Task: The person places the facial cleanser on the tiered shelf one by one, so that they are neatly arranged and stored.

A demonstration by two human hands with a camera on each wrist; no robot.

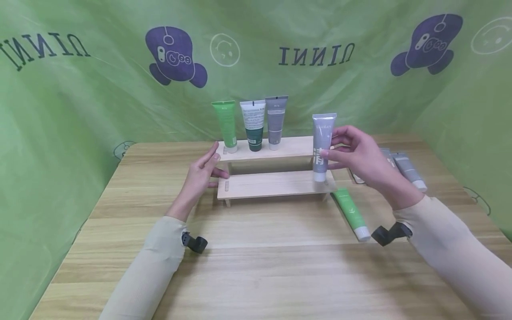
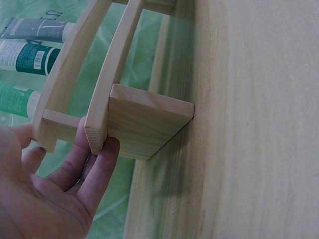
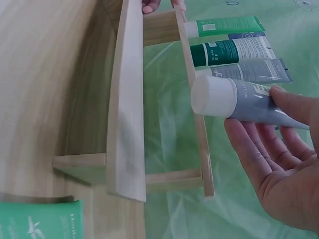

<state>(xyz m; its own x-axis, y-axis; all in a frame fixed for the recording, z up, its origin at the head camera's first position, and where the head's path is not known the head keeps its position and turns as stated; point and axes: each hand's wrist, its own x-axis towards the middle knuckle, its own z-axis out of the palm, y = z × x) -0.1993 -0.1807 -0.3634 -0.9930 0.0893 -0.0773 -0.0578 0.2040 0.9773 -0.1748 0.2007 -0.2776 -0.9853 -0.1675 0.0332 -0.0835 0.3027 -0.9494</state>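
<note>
1. While pinching the held gray tube (image 1: pixel 322 138) by its body between thumb and fingers of the right hand (image 1: pixel 358 155), leaving the white cap (image 3: pixel 214 97) bare and pointing down; probably gripped so to free the flat base for standing.
2. Held upright over the right end of the lower shelf (image 1: pixel 276 184), in front of the upper shelf (image 1: pixel 296 148); just inward of the right palm, well apart from the left hand (image 1: pixel 199 172). Seemingly clear of the wood, though hard to judge from these angles.
3. Gripping the wooden stand (image 2: pixel 149 119) at its left end with the left hand, with fingers either side of the lower shelf's tip; likely steadying it.
4. Stood on caps along the upper shelf, nearer the left hand: upright green tube (image 1: pixel 227 124), white-and-green tube (image 1: pixel 254 124), upright gray tube (image 1: pixel 276 120). Presumably balanced by broad caps.
5. Lying on the desk (image 1: pixel 260 275), near the right arm: flat green tube (image 1: pixel 349 206), beside the stand; flat gray tubes (image 1: pixel 408 171), partly hidden.
</note>
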